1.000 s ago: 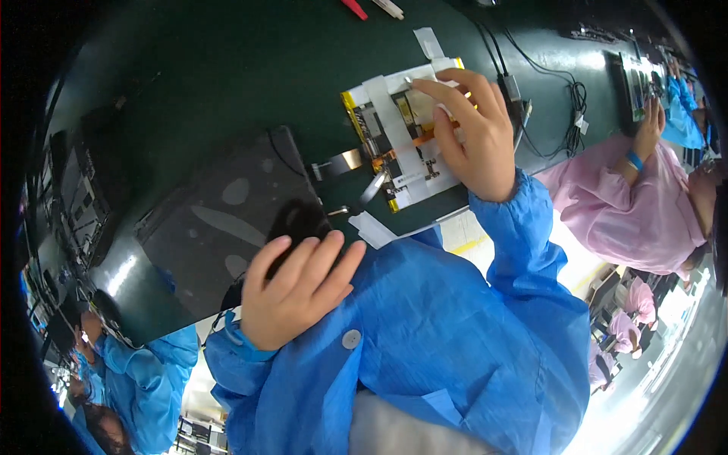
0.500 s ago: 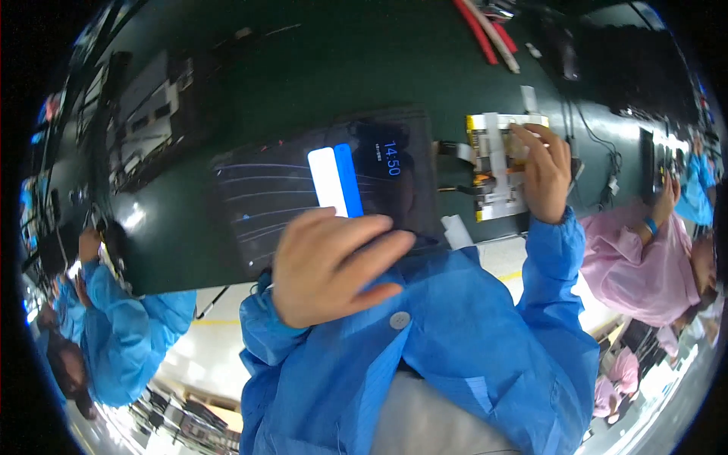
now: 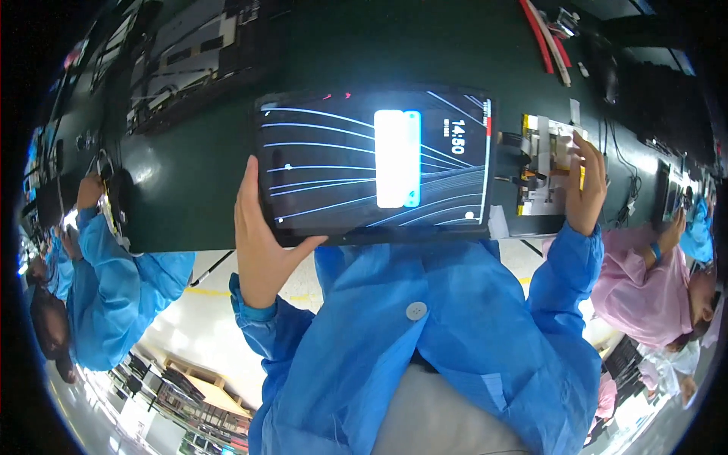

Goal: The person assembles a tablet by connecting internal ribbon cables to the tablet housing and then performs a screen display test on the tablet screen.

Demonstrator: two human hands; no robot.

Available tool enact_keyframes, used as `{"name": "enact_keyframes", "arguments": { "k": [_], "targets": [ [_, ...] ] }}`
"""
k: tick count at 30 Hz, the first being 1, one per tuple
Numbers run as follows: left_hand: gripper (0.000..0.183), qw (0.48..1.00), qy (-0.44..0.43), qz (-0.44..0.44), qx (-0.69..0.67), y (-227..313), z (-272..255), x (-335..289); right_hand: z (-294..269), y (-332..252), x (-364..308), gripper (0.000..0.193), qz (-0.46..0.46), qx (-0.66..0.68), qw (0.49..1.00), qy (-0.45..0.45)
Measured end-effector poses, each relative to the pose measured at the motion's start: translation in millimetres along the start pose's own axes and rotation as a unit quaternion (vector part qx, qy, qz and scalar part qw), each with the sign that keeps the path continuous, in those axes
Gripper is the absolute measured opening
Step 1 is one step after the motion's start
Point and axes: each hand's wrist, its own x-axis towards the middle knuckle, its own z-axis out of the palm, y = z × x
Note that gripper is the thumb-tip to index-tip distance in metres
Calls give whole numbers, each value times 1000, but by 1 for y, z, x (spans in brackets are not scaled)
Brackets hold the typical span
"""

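Observation:
A lit tablet screen (image 3: 326,182) with pale curved lines and a white-and-blue panel lies in front of me, its long side toward my body. My left hand (image 3: 262,235) grips its near left corner, with the fingers along the left edge and the thumb on the near edge. Short dark ribbon cables (image 3: 509,139) run from the screen's right side to a taped battery-and-board assembly (image 3: 542,193), white with yellow edges. Bent and close together, the fingers of my right hand (image 3: 588,186) rest over that assembly's right part. The fingertips' exact contact is hard to make out.
Red and white tubes (image 3: 546,42) lie at the far right, near thin black cables (image 3: 626,171). Dark device parts (image 3: 193,53) stand at the far left. Co-workers sit either side, one in a blue sleeve (image 3: 106,258), another in pink (image 3: 633,265).
My left hand has moved from above the screen's near side to its left corner and taken hold. The screen now looks brighter and straighter. My right hand stays at the battery-and-board assembly.

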Motion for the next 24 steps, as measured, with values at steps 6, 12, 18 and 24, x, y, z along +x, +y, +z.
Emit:
{"name": "enact_keyframes", "arguments": {
  "k": [6,12,18,24],
  "targets": [
    [78,956,52,186,220,23,26,5,-9,-8,-9,38,10,-9,1000,9],
    [53,908,6,409,93,61,41,10,-18,-45,-2,38,-40,3,998,43],
    [29,972,192,133,-21,9,-8,13,-28,-88,-6,33,-53,70,995,54],
    [40,969,159,-35,-187,-27,-3,31,-8,-147,-6,40,-166,224,955,-103]
  ]
}}
